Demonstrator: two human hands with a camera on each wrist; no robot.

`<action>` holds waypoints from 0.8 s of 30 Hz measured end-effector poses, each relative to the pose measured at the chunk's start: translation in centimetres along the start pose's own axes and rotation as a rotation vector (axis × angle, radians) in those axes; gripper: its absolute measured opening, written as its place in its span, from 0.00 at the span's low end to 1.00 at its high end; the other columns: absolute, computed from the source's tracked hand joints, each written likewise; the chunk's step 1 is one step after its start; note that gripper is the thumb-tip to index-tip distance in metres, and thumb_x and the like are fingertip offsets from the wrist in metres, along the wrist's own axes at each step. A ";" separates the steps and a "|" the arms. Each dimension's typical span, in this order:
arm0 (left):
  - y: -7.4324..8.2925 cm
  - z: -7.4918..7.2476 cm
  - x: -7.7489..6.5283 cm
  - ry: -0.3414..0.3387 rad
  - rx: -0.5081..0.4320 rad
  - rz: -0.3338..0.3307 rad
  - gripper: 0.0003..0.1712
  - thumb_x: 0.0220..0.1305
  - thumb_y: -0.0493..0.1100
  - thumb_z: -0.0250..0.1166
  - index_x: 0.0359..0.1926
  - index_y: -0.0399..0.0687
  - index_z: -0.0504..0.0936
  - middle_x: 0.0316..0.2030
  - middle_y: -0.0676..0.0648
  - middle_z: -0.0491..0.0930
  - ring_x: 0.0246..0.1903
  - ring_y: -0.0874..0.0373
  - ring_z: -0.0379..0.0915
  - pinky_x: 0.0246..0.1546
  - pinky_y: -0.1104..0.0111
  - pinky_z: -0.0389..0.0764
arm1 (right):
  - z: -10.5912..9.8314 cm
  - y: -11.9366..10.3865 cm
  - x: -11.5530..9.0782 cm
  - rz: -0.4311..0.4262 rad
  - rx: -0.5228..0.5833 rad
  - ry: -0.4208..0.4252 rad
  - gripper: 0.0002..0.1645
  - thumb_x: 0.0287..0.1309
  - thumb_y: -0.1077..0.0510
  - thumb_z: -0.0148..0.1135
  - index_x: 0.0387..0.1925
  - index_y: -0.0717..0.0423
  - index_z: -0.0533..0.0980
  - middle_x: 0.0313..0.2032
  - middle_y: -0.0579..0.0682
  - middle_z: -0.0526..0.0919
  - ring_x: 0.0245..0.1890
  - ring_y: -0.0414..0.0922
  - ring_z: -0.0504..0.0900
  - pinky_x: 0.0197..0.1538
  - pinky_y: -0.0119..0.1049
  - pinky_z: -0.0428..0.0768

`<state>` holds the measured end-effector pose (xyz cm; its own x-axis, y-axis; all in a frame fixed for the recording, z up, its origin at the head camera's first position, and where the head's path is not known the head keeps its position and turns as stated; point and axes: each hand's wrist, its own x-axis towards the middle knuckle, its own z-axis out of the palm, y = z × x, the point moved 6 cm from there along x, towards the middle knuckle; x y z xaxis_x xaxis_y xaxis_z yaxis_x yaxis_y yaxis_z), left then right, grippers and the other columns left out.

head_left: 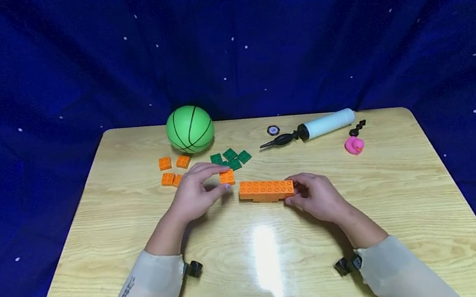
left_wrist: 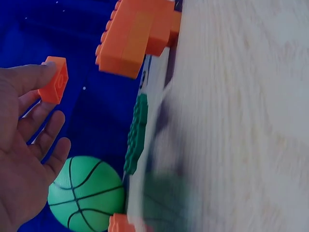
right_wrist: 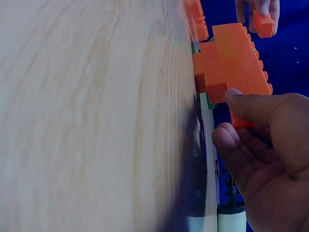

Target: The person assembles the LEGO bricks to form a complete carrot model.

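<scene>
My left hand pinches a square orange toy brick between thumb and fingers, held up off the table in the left wrist view. Just right of it is a stepped assembly of orange bricks, studs up, widest at its top row and narrower below. My right hand grips that assembly at its right end, the thumb on the near side; the fingers behind are partly hidden. In the right wrist view the single brick is beyond the assembly, apart from it.
Several loose orange bricks lie left of my left hand, one partly covered by it. Green bricks lie behind the hands. Toward the back are a green ball, a round chip, a hand pump and a pink rubber duck.
</scene>
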<state>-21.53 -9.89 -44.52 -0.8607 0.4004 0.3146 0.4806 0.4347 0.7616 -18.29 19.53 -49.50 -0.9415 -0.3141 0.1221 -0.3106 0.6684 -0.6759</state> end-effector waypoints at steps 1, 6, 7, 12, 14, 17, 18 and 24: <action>0.0 0.3 0.0 -0.007 -0.005 0.001 0.22 0.61 0.40 0.77 0.57 0.51 0.88 0.55 0.51 0.84 0.59 0.55 0.75 0.63 0.55 0.76 | 0.1 0.0 0.0 -0.002 0.001 0.001 0.26 0.54 0.60 0.80 0.55 0.60 0.82 0.38 0.47 0.84 0.34 0.41 0.81 0.38 0.36 0.84; 0.5 1.5 0.4 -0.051 -0.010 0.031 0.22 0.62 0.44 0.77 0.58 0.53 0.87 0.56 0.53 0.83 0.60 0.57 0.75 0.64 0.56 0.75 | 0.0 -0.1 0.0 -0.003 0.017 0.004 0.27 0.54 0.61 0.80 0.55 0.61 0.82 0.37 0.47 0.84 0.34 0.41 0.81 0.37 0.35 0.84; 0.6 1.7 0.5 -0.058 -0.015 0.038 0.22 0.62 0.44 0.77 0.58 0.53 0.87 0.56 0.53 0.83 0.59 0.57 0.75 0.63 0.55 0.76 | 0.0 -0.1 0.0 -0.003 0.019 0.003 0.27 0.54 0.61 0.80 0.55 0.61 0.82 0.38 0.47 0.84 0.34 0.41 0.81 0.37 0.34 0.84; 1.1 2.8 0.9 -0.102 -0.028 0.065 0.22 0.64 0.44 0.76 0.59 0.51 0.87 0.56 0.52 0.83 0.60 0.56 0.75 0.63 0.54 0.76 | 0.0 -0.2 0.0 -0.003 0.018 -0.002 0.27 0.54 0.61 0.80 0.55 0.61 0.82 0.38 0.47 0.84 0.34 0.40 0.81 0.37 0.34 0.84; 1.2 3.1 1.0 -0.111 -0.020 0.070 0.22 0.65 0.45 0.75 0.59 0.50 0.86 0.57 0.52 0.83 0.60 0.56 0.74 0.64 0.55 0.75 | 0.0 -0.2 0.0 -0.008 0.016 0.001 0.27 0.53 0.61 0.80 0.55 0.61 0.82 0.38 0.48 0.84 0.34 0.40 0.81 0.38 0.35 0.84; 1.2 3.7 1.1 -0.122 -0.004 0.064 0.22 0.66 0.46 0.75 0.60 0.51 0.86 0.58 0.52 0.83 0.61 0.56 0.74 0.66 0.55 0.73 | -0.1 -0.2 0.0 -0.014 0.008 0.006 0.27 0.53 0.62 0.81 0.55 0.60 0.82 0.39 0.48 0.85 0.34 0.40 0.81 0.38 0.35 0.84; 1.2 3.8 1.1 -0.125 0.000 0.060 0.22 0.66 0.46 0.75 0.60 0.52 0.86 0.58 0.52 0.83 0.61 0.56 0.74 0.66 0.55 0.73 | -0.1 -0.2 0.0 -0.014 0.007 0.007 0.27 0.53 0.61 0.81 0.55 0.60 0.82 0.39 0.48 0.85 0.34 0.40 0.82 0.38 0.35 0.84; 1.0 4.8 0.9 -0.149 0.013 0.032 0.21 0.66 0.46 0.74 0.60 0.53 0.86 0.58 0.53 0.83 0.61 0.56 0.75 0.66 0.55 0.73 | 0.0 -0.1 0.0 -0.007 0.019 -0.002 0.27 0.53 0.61 0.81 0.55 0.59 0.83 0.39 0.47 0.85 0.35 0.40 0.82 0.38 0.35 0.84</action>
<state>-21.07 -5.19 -46.24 -0.8106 0.5293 0.2504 0.5107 0.4298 0.7446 -18.27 19.46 -49.41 -0.9390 -0.3203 0.1254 -0.3148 0.6534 -0.6885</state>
